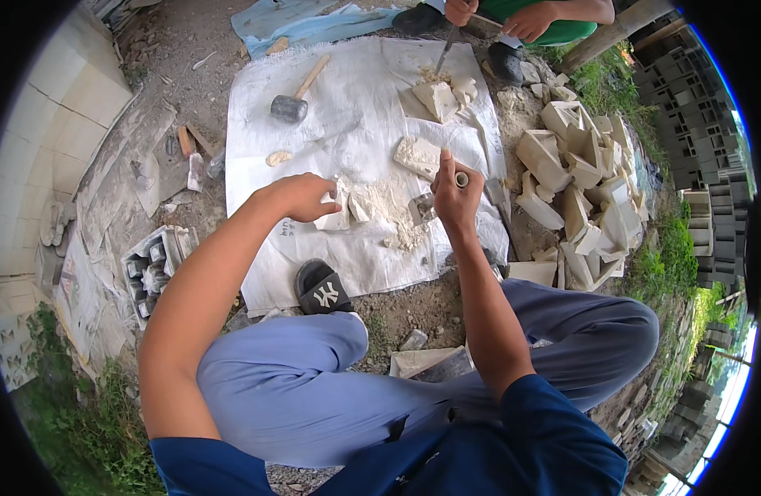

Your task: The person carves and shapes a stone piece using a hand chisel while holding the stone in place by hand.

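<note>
My left hand (308,197) is closed on a chunk of pale block (335,218), fingers bent over its top edge. Touching or close beside that chunk is a smaller broken piece (361,207). My right hand (457,198) grips a hammer, its grey metal head (422,208) low over crumbs and powder and the round end of its handle showing above my fist. Just beyond the hammer lies a longer cream slab (418,157) with a rough top. All of this rests on a white woven sheet (314,264).
A mallet (290,107) lies on the sheet's far left. Another person's hands (529,21) hold a rod-like tool over broken block pieces (437,100). Broken hollow blocks (575,161) are heaped at right. A grey mould-like block (153,263) and wooden-handled tool (187,142) lie left.
</note>
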### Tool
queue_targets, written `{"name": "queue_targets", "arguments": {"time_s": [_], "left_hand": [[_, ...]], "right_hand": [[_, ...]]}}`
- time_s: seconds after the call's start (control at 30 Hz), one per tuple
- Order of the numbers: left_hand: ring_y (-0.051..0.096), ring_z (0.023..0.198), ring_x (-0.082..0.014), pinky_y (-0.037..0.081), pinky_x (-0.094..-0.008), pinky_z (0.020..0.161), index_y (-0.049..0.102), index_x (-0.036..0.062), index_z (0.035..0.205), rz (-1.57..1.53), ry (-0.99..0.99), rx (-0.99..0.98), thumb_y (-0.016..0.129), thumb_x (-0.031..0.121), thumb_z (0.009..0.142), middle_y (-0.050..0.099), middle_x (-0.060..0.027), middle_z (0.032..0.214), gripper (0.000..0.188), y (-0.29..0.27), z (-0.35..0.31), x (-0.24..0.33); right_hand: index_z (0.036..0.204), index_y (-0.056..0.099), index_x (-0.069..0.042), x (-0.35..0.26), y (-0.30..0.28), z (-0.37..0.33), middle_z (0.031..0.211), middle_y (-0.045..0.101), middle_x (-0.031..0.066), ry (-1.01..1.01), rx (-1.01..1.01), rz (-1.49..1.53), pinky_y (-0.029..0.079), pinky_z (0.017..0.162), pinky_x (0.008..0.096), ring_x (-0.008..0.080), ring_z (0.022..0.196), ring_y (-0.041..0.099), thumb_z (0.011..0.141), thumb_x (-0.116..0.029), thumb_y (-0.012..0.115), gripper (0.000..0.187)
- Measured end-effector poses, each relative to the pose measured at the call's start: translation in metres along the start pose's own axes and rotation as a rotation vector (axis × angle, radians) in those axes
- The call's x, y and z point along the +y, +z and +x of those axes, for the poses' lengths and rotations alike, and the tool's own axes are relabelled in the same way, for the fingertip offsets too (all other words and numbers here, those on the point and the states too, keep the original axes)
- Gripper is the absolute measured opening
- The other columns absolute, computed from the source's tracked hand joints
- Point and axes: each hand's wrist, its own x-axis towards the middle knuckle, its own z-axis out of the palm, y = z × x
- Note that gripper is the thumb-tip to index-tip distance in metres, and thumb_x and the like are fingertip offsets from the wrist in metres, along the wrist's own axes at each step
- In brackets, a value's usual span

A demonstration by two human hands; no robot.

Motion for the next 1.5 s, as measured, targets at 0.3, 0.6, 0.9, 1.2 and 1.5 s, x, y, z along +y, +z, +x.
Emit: {"name": "queue_targets", "arguments": {"time_s": [0.3, 0.6, 0.9, 1.2, 1.5], "left_hand": [[0.062, 0.117, -0.0376, 0.049, -0.0468, 0.099, 0.062, 0.0068, 0.130, 0.075, 0.031, -0.050, 0.057, 0.045, 0.099, 0.067, -0.0216, 0.120, 0.049, 0.012, 0.011, 0.005], [0.062, 0.116, -0.0380, 0.049, -0.0461, 0.099, 0.062, 0.0071, 0.130, 0.018, 0.030, -0.154, 0.058, 0.043, 0.099, 0.067, -0.0221, 0.120, 0.048, 0.035, -0.006, -0.006], [0.062, 0.116, -0.0370, 0.049, -0.0461, 0.098, 0.063, 0.0061, 0.128, 0.030, 0.058, -0.055, 0.059, 0.044, 0.098, 0.068, -0.0213, 0.118, 0.048, 0.025, 0.009, -0.008], [0.064, 0.112, -0.0383, 0.050, -0.0461, 0.095, 0.063, 0.0053, 0.126, 0.029, 0.063, -0.134, 0.060, 0.042, 0.098, 0.068, -0.0220, 0.116, 0.046, 0.029, 0.011, 0.001], [0.062, 0.116, -0.0375, 0.049, -0.0453, 0.098, 0.063, 0.0063, 0.126, -0.043, 0.022, -0.088, 0.060, 0.041, 0.099, 0.067, -0.0217, 0.119, 0.045, 0.020, 0.004, 0.011]], "right_hand": [[0.058, 0.042, 0.000, 0.071, 0.009, -0.016, 0.051, 0.033, -0.0016, 0.046, -0.019, -0.087, 0.023, 0.047, 0.0346, 0.0082, 0.051, 0.028, 0.105, -0.027, 0.058, 0.056], [0.055, 0.047, -0.004, 0.021, 0.002, -0.017, 0.050, 0.044, -0.0035, 0.020, 0.048, 0.022, 0.030, 0.044, 0.0299, 0.0063, 0.047, 0.039, 0.105, -0.031, 0.058, 0.058], [0.056, 0.048, -0.003, 0.045, 0.015, 0.009, 0.052, 0.043, -0.0050, 0.077, -0.125, -0.010, 0.027, 0.045, 0.0298, 0.0050, 0.049, 0.036, 0.105, -0.030, 0.059, 0.057], [0.058, 0.047, -0.001, 0.079, -0.001, -0.032, 0.050, 0.042, 0.0000, -0.031, 0.066, -0.039, 0.027, 0.045, 0.0309, 0.0073, 0.048, 0.034, 0.106, -0.026, 0.055, 0.055], [0.056, 0.050, -0.003, 0.013, -0.006, -0.020, 0.051, 0.044, -0.0046, -0.007, -0.088, 0.060, 0.027, 0.044, 0.0278, 0.0039, 0.048, 0.037, 0.106, -0.029, 0.057, 0.056]]}}
